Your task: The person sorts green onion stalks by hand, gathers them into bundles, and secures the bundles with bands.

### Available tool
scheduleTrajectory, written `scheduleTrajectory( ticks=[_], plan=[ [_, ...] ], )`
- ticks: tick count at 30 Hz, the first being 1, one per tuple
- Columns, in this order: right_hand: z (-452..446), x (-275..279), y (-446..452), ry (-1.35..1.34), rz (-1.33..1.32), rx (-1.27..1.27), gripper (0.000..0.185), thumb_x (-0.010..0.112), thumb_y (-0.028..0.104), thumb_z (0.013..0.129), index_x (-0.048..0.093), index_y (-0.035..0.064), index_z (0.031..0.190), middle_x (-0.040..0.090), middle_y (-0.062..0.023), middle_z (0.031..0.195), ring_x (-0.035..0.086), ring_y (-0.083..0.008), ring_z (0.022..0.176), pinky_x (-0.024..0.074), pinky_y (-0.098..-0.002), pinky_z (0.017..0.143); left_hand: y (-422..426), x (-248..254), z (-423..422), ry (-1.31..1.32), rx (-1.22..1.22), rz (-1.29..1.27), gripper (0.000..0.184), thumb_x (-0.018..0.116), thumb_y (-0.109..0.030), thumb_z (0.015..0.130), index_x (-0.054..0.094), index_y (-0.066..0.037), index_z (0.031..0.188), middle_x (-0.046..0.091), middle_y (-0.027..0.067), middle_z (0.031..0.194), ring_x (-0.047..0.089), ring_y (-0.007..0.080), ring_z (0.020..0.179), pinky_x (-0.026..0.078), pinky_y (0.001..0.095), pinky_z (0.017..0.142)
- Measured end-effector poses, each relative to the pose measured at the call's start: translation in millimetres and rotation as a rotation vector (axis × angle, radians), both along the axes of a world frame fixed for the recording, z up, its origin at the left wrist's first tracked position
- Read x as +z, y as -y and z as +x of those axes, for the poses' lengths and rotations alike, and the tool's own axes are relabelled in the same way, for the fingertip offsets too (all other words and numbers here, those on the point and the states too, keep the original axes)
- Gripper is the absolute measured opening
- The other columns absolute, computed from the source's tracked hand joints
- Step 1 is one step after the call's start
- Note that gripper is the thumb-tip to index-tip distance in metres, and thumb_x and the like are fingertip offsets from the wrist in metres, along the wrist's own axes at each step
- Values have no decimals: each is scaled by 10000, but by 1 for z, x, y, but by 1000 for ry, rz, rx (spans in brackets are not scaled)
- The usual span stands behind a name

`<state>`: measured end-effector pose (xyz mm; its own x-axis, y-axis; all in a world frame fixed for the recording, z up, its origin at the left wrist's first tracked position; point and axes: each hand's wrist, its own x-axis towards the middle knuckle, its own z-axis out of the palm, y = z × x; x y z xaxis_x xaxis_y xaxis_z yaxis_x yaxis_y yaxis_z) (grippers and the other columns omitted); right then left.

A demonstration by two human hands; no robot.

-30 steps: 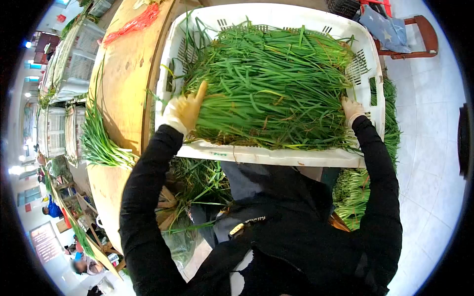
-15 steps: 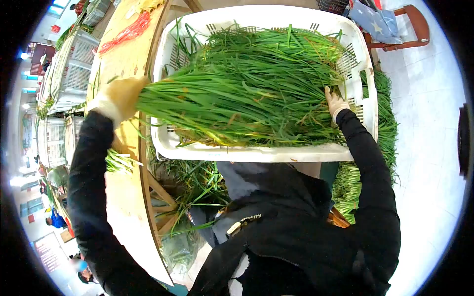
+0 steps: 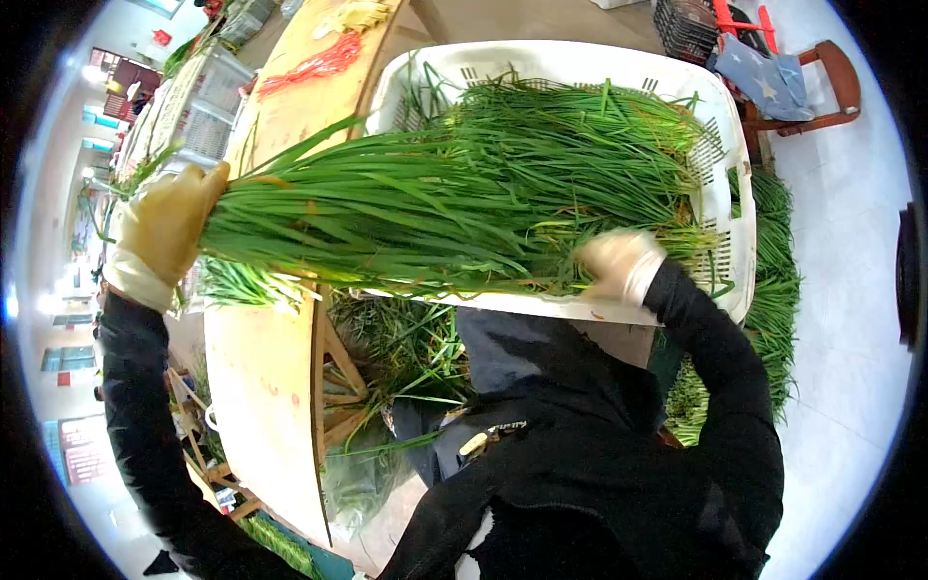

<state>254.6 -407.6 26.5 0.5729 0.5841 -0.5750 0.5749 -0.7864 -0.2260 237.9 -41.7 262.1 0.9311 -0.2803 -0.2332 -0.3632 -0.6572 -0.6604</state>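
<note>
My left hand [image 3: 169,227], in a pale yellow glove, is closed around one end of a long bunch of garlic chives [image 3: 358,217]. The bunch stretches from the wooden table [image 3: 266,396] across into a white plastic crate [image 3: 541,56]. More chives [image 3: 590,135] lie in that crate, their pale ends toward its right side. My right hand [image 3: 619,263], also gloved, is over the crate's near right part by the bunch's other end. Motion smears its fingers, so their grip is unclear. A small pile of chives [image 3: 246,282] lies on the table below the held bunch.
Red plastic strings [image 3: 311,66] and yellow gloves [image 3: 353,17] lie on the table's far end. Stacked chives [image 3: 773,251] stand on the floor right of the crate. A wooden chair [image 3: 846,82] is at far right. Beneath the table's edge sit loose greens [image 3: 401,338] and a clear plastic bag [image 3: 362,483].
My left hand has moved left, drawing the bunch further over the table. My right hand has left the crate's right side and moved left and toward me. The view has shifted slightly.
</note>
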Motion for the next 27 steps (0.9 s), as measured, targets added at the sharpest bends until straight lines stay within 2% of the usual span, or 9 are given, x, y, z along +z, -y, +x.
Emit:
scheduleTrajectory(
  ticks=[3,8,10,13,15,17,21,24,27],
  plan=[
    [-54,-27,-83,-1412,842,434,1085,742,388,604,20,62,1346,250,-187,1341,345,-280,1182,362,-377,914,18,-3,-4,22,23,17,291,489,-66,744,467,-109,1031,533,120,792,557,283,750,446,371,615],
    [-74,-35,-232,-1934,1405,-155,716,309,578,825,74,160,1356,164,-87,1397,256,-245,1240,246,-391,987,59,-8,-19,136,-54,-16,52,491,-59,723,505,-84,766,555,102,659,592,277,624,469,367,519],
    [-60,-9,-262,-1922,1567,-502,674,338,564,822,197,151,1335,256,-77,1363,281,-218,1225,262,-390,979,69,-8,-30,105,-53,-18,38,489,-50,712,505,-72,739,547,110,630,590,285,622,470,367,522],
    [-47,-29,-290,-1433,2064,93,572,406,474,830,314,130,1278,355,-81,1297,348,-202,1170,300,-388,962,60,-8,-58,162,23,-134,32,490,-43,715,497,-59,741,546,128,636,591,282,626,475,362,536],
    [-49,-29,-290,-2690,1891,-41,512,401,412,836,353,95,1235,404,-110,1234,398,-220,1114,339,-416,929,54,0,-90,209,15,-215,58,489,-64,730,512,-47,780,568,128,671,605,264,631,474,346,520],
    [-54,-30,-285,-3911,941,-315,455,395,350,843,392,60,1193,453,-139,1171,449,-239,1058,379,-445,895,45,-8,-120,280,104,-180,100,479,-70,754,491,-52,852,558,105,675,597,238,592,462,327,488],
    [-75,-30,-282,-3871,19,17,412,436,280,812,498,-35,1070,569,-175,976,573,-259,871,491,-421,765,28,-25,-177,452,99,-53,362,483,-72,764,436,-62,1122,530,59,683,548,174,521,448,280,445],
    [-100,-22,-292,-3725,778,-1210,500,398,354,828,439,-20,1157,496,-209,1130,494,-309,1049,418,-474,870,7,-28,-209,400,177,-109,415,487,-57,748,407,-77,1155,537,79,751,563,185,597,462,290,481],
    [-119,13,-314,-2628,1854,407,606,370,470,835,292,53,1268,347,-161,1275,354,-297,1170,319,-472,942,-43,-17,-232,444,78,-474,468,553,-30,672,435,-85,1121,548,102,797,561,277,675,465,337,580]
  ],
)
